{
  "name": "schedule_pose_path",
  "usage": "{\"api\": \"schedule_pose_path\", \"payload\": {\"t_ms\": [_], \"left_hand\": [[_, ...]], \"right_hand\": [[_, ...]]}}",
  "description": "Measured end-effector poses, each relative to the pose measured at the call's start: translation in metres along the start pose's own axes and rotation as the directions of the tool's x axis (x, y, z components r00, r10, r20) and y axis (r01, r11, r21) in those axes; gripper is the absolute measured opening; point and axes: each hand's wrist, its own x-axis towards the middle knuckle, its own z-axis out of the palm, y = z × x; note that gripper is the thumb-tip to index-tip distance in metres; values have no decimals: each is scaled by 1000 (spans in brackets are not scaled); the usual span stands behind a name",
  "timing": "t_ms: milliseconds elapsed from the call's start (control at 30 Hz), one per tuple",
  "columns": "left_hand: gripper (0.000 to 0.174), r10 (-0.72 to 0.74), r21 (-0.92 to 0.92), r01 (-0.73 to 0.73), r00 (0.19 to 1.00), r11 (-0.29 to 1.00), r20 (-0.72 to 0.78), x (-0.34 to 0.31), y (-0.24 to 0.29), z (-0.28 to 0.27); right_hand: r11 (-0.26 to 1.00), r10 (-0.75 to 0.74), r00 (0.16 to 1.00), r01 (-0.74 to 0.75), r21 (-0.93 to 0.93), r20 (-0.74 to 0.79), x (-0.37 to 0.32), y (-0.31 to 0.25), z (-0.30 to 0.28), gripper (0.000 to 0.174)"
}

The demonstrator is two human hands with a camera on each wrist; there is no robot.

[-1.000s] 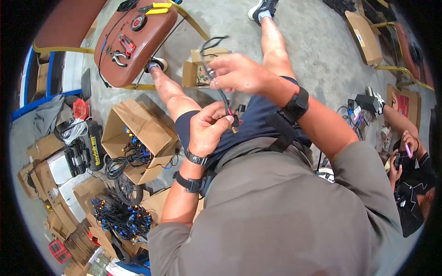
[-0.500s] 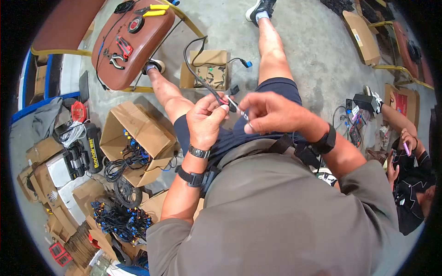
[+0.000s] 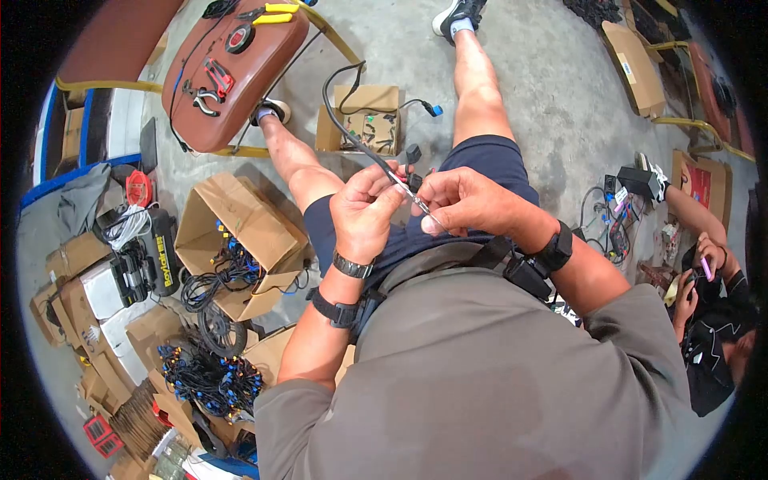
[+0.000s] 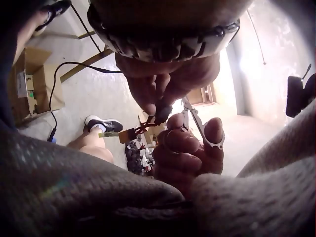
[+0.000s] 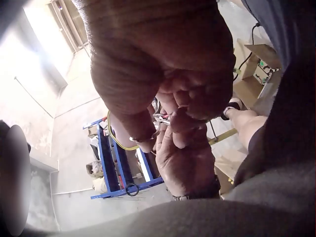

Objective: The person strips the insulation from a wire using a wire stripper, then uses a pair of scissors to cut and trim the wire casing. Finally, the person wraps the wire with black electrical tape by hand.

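Over the lap, my left hand [image 3: 365, 216] pinches a black cable [image 3: 352, 132] near its end, where thin red wires [image 4: 143, 129] run to a small yellow connector [image 4: 127, 136]. Small metal scissors [image 4: 198, 123] are in my right hand [image 3: 472, 200], with thumb and fingers in the loops. Their blades reach the wires right at the left fingertips. A black plug [image 3: 413, 152] hangs beside the left hand. From there the cable arches forward, and its far end carries a blue connector [image 3: 434, 110]. In the right wrist view the fingers largely hide the blades.
A brown chair [image 3: 240, 88] at the front left bears pliers [image 3: 272, 14], a red-handled tool [image 3: 218, 78] and a tape roll [image 3: 238, 38]. A small carton [image 3: 328, 132] stands between the feet. Left lies a larger carton [image 3: 240, 216] of cables. Another person [image 3: 708, 320] sits at the right.
My right hand came down from the raised cable to beside the left hand, the scissors now showing in it. Their blades have closed in on the wires. The cable's far end dropped forward.
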Motion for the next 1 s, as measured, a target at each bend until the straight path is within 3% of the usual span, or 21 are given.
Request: {"api": "schedule_pose_path", "payload": {"t_ms": [867, 1000], "left_hand": [[31, -36, 9, 37, 999, 999, -5, -3, 3, 1], [32, 42, 20, -42, 999, 999, 20, -4, -5, 0]], "right_hand": [[995, -12, 999, 8, 99, 43, 3, 13, -5, 22], [994, -35, 998, 30, 108, 44, 4, 14, -6, 22]]}}
